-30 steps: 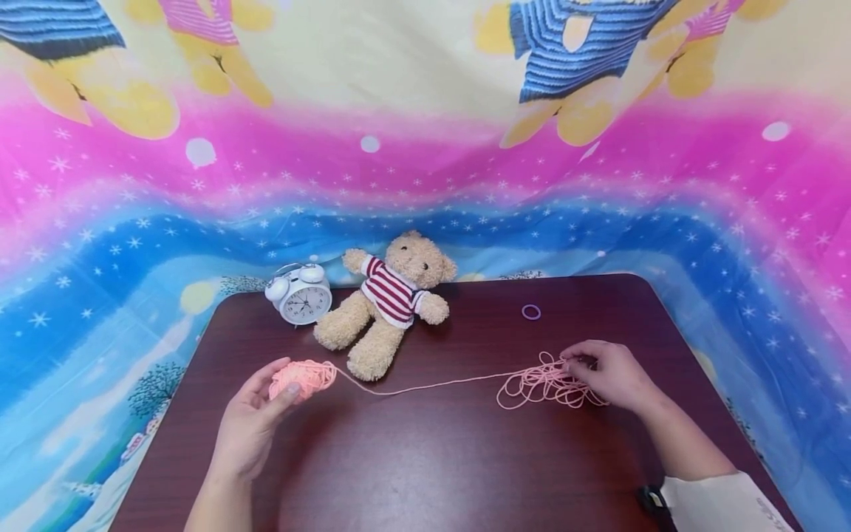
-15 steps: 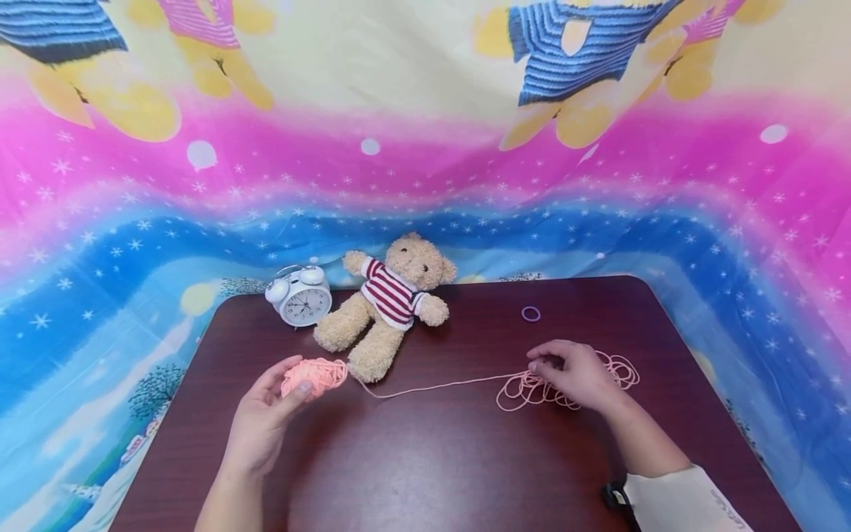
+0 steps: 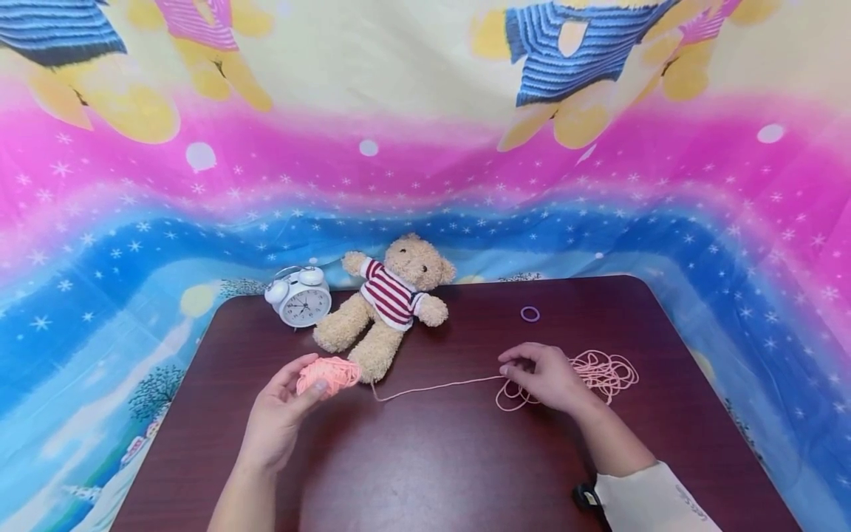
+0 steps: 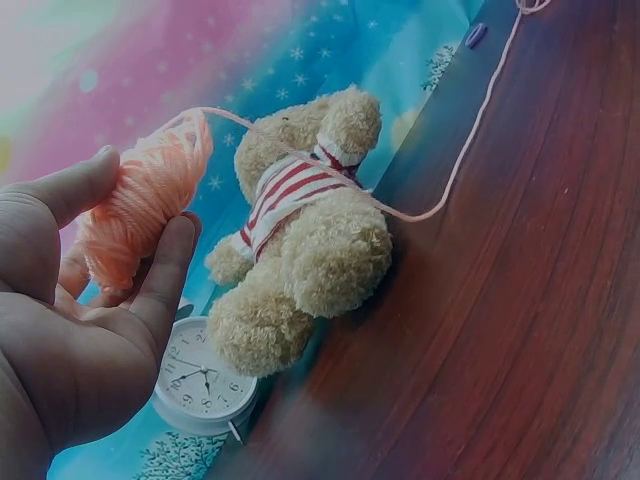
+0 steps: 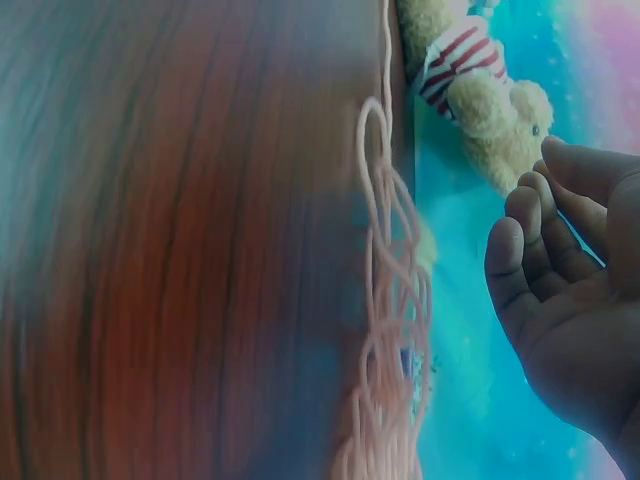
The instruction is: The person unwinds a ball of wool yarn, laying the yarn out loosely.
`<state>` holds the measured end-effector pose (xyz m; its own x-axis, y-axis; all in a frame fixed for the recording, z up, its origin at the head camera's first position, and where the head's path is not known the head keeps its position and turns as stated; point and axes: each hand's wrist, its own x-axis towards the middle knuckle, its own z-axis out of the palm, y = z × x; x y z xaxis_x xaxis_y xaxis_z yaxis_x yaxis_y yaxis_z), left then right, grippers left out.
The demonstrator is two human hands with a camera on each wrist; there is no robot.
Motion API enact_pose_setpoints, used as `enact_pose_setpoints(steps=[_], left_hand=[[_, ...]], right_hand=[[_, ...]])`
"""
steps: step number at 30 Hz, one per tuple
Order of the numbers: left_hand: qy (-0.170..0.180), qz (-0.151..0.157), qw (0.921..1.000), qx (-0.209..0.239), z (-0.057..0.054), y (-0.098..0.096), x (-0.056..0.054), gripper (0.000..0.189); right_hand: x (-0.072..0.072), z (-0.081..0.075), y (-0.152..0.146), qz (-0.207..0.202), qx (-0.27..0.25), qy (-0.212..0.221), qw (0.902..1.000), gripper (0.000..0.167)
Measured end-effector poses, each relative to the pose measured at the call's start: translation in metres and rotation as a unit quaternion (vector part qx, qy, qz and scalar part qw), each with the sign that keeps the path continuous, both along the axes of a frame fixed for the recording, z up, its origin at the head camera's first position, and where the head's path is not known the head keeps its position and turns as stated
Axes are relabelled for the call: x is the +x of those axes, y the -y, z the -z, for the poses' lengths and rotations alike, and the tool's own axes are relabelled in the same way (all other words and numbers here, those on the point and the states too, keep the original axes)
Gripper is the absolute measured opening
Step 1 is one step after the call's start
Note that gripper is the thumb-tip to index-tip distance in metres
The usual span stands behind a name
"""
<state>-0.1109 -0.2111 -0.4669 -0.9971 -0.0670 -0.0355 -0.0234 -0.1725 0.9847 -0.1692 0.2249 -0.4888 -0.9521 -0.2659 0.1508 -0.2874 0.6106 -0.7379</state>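
A small ball of peach yarn is gripped between the thumb and fingers of my left hand, raised over the table. From it a single strand droops past the teddy bear's foot and runs right along the table. It leads into a loose heap of unwound loops. My right hand hovers over the left end of that heap, covering part of it in the head view. In the right wrist view its fingers are loosely bent with nothing between them, and the yarn loops lie apart from it.
A teddy bear in a red-striped sweater leans at the table's back edge. Beside it on the left stands a white alarm clock. A purple ring lies at the back right of the dark wooden table. Printed cloth hangs around it.
My right hand has moved left across the yarn heap, uncovering the loops on its right side. My left hand has shifted slightly right with the yarn ball, and the strand sags closer to it.
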Motion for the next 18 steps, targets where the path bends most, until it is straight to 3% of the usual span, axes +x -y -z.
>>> enact_pose_setpoints(steps=[18], left_hand=[[0.005, 0.015, 0.9998, -0.008, 0.002, -0.019, -0.005, 0.048]], right_hand=[[0.002, 0.002, 0.051, -0.044, -0.031, 0.022, 0.9983, 0.016]])
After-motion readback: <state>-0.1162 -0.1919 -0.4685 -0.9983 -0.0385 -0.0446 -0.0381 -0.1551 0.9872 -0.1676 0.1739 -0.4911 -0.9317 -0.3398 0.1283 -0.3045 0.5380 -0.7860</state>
